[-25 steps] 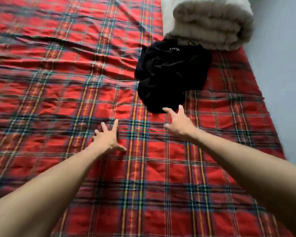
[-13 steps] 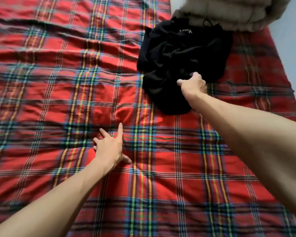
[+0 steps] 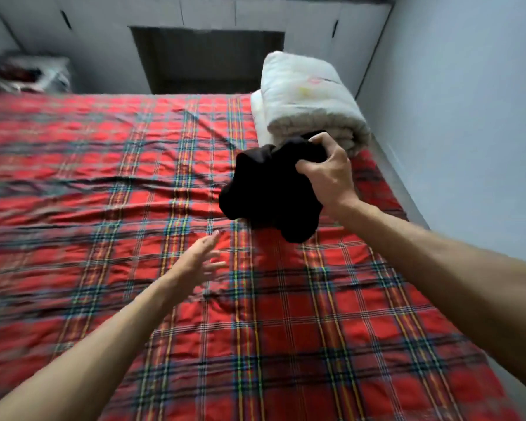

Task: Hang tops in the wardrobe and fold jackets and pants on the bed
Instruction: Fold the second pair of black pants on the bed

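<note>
Pick-up is done: half a sec ago the black garment [image 3: 268, 192] lay in a heap on the bed [image 3: 104, 183], up against the rolled quilt [image 3: 310, 101], w/ the R hand [image 3: 325, 174] only just closing on it. Now the R hand's grip is clamped on a bunch of the cloth at the top, and the garment hangs in a wad below and left of the fist, pulled off the quilt and toward the near side. Can't tell if its lowest fold touches the sheet or hangs just clear. The L hand [image 3: 201, 259], which was pressed flat on the sheet, has come up; its grip is apart, fingers spread, holding nothing, near the garment's low edge but not touching it. It's motion-blurred, so prob. mid-reach. The view has also tipped up, so the far wall w/ white cupboards [image 3: 207, 13] and a dark opening shows, plus a blurred pile [image 3: 28, 74] at far left. For the task: the piece is in hand but balled up, so can't tell yet if it's a top, jacket or pants. Next it likely needs both hands to shake it open, then a call: hang it or fold it on the bed.
</note>
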Demonstrator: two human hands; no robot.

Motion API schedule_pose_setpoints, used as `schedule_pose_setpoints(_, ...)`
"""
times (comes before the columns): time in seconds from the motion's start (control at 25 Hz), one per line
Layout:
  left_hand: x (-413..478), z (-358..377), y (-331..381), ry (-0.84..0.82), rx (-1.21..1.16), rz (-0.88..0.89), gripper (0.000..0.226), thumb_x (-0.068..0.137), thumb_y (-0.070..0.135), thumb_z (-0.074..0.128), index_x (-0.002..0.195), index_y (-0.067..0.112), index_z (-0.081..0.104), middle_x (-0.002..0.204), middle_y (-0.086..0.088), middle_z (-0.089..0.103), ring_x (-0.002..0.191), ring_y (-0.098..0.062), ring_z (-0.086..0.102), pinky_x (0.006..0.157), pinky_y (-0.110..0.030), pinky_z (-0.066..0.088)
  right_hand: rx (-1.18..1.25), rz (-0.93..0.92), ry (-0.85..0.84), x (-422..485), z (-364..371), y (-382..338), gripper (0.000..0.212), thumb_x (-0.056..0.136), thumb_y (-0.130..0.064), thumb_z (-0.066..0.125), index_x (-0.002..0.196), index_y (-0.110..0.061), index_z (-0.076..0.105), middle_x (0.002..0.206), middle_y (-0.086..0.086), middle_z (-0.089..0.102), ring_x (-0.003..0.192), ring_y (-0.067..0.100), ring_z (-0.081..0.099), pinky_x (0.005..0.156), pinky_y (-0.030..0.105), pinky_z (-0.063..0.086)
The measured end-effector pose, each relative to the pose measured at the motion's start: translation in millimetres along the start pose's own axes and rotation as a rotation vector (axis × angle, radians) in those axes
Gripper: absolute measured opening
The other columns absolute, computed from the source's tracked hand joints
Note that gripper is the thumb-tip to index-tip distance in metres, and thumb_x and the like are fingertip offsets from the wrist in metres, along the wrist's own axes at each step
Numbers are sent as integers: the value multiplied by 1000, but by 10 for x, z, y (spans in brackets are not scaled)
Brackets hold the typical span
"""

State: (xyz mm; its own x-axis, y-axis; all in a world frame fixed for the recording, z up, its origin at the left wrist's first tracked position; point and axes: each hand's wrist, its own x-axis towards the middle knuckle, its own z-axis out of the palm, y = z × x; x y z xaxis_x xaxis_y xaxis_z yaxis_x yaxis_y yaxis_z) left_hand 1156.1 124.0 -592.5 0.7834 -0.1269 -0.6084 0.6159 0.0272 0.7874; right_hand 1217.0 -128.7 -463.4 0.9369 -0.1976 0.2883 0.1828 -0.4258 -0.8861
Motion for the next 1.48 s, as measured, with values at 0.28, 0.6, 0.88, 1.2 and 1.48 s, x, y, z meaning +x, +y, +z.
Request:
schedule_pose_setpoints(0.28, -2533, 469, 2114, -243, -53, 301, 28, 83, 26, 63, 105, 7, 64, 82, -8, 71, 67, -15, 69, 61, -25, 57, 69, -292, -181, -919, -619, -2031, 33, 63, -13, 73, 93, -22, 61, 83, -8, 63, 80, 7, 58, 74, 27, 47)
schedule_pose_setpoints(0.6, -4004, -6, 2258, 144, 800, 777, 29, 84, 2, 71, 106, 20, 66, 88, 4, 68, 78, -6, 62, 75, -17, 49, 40, -85, -695, -1770, -1140, -3039, 14, 86, -13, 73, 97, -5, 69, 76, 13, 72, 63, 22, 64, 60, 31, 55)
schedule_pose_setpoints(0.88, -3877, -911, 752, 284, 774, 256, 17, 94, 12, 62, 93, -2, 71, 78, -6, 62, 72, -16, 56, 58, -24, 37, -389, -32, -1126, -2820, -420, -2042, 18, 94, -20, 65, 80, -9, 67, 75, 6, 73, 64, 8, 65, 63, 23, 49)
schedule_pose_setpoints(1.2, -3910, -1315, 482, 321, -161, 148, 18, 98, -5, 45, 92, 3, 60, 75, -10, 68, 58, -11, 68, 54, -19, 55, 28, 395, -724, -2684, -7, -1739, 33, 100, -7, 44, 67, -8, 49, 62, 7, 49, 53, 18, 45, 47, 23, 40)
schedule_pose_setpoints(1.48, -3337, -1103, 110, 312, -63, 64, 10, 96, 5, 55, 105, 9, 59, 98, -11, 70, 73, -21, 70, 69, -30, 59, -151, 955, -87, -2774, -648, -580, 11, 95, -5, 46, 87, -7, 54, 73, 9, 53, 39, 10, 54, 40, 18, 43)
